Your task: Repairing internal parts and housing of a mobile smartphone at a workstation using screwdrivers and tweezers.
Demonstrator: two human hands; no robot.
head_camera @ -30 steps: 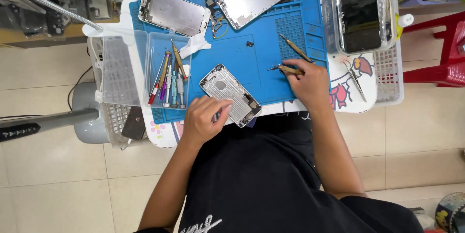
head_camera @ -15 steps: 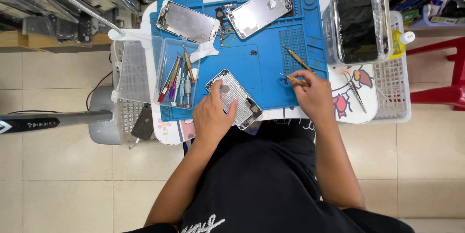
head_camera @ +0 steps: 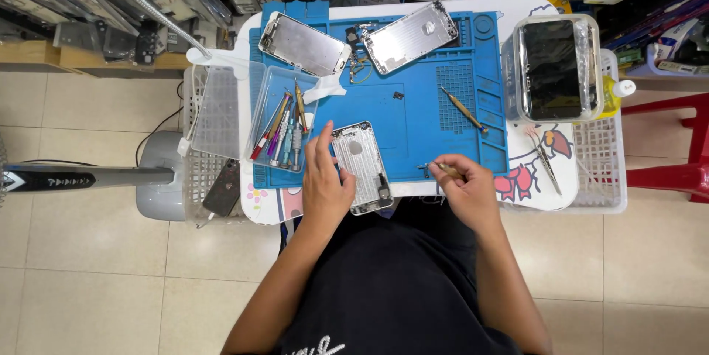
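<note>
The silver phone housing [head_camera: 360, 166] lies tilted on the near edge of the blue work mat [head_camera: 413, 115], right in front of you. Your left hand [head_camera: 325, 181] rests on its left side, fingers spread and loose, pinning it rather than gripping. Your right hand [head_camera: 461, 185] is pinched shut on a small screwdriver [head_camera: 442, 168], its tip over the mat just right of the housing. A second screwdriver [head_camera: 463, 109] lies farther up the mat. A clear tray of coloured tools [head_camera: 284, 130] sits left, and two more housings [head_camera: 303, 43] lie at the surface's far edge.
</note>
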